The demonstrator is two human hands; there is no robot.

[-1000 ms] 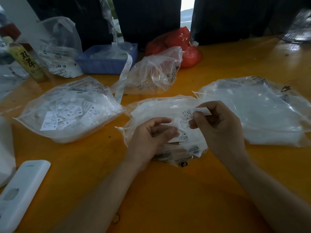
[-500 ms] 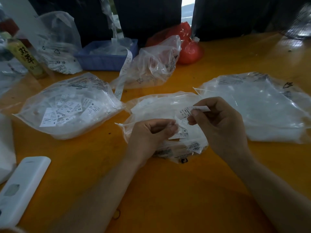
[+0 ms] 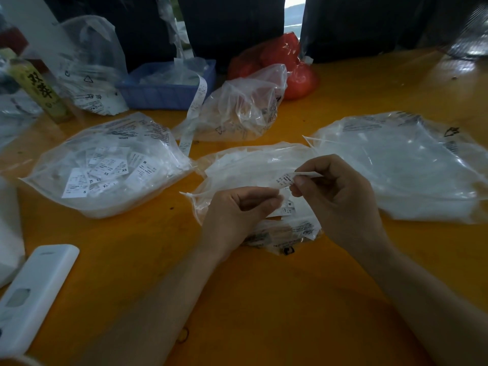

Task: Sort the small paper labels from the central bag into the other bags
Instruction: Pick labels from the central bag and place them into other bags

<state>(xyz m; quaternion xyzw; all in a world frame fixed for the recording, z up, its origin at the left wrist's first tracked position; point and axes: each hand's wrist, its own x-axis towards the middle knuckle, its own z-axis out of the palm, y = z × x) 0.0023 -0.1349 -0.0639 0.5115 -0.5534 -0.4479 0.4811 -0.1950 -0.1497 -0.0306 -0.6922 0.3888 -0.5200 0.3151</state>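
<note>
The central bag lay on the orange table, both hands over it. The right hand pinched one paper label between thumb and forefinger. The left hand had its fingers curled; whether it gripped a label could not be told (fingertips hidden). Label-filled bags lay at nine o'clock and three o'clock.
</note>
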